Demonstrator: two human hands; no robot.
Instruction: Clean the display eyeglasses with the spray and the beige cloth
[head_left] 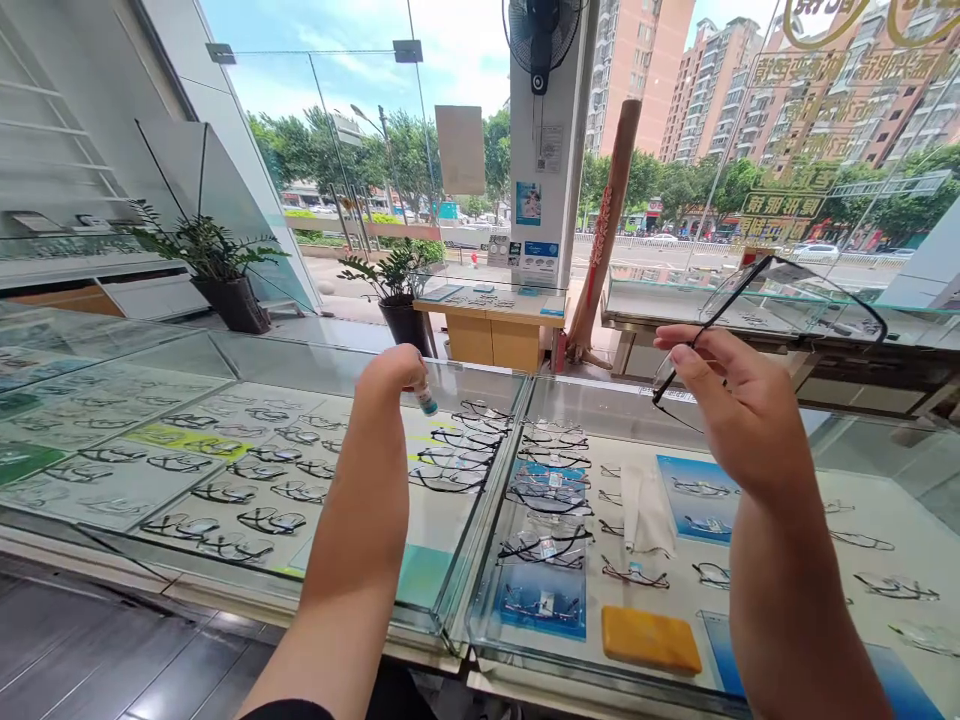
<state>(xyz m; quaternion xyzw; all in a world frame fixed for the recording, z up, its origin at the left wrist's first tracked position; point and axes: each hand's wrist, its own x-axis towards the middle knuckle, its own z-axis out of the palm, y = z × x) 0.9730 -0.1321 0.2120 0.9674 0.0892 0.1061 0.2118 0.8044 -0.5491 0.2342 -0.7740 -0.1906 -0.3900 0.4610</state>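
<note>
My right hand (731,405) is raised over the glass counter (480,395), its fingers pinched on a pair of black-framed glasses (780,300) held up toward the window. My left hand (394,372) is closed in a fist around a small bottle (426,400), whose white and teal end pokes out below the fingers. Both hands hover above the display case, apart from each other. Rows of spectacle frames (457,445) lie under the glass beneath them.
A folded white cloth (643,510) and an orange case (649,640) lie in the right case. Potted plants (225,270) stand on the floor behind the counter. A small wooden desk (491,320), a white pillar and a leaning rolled mat (604,230) stand by the window.
</note>
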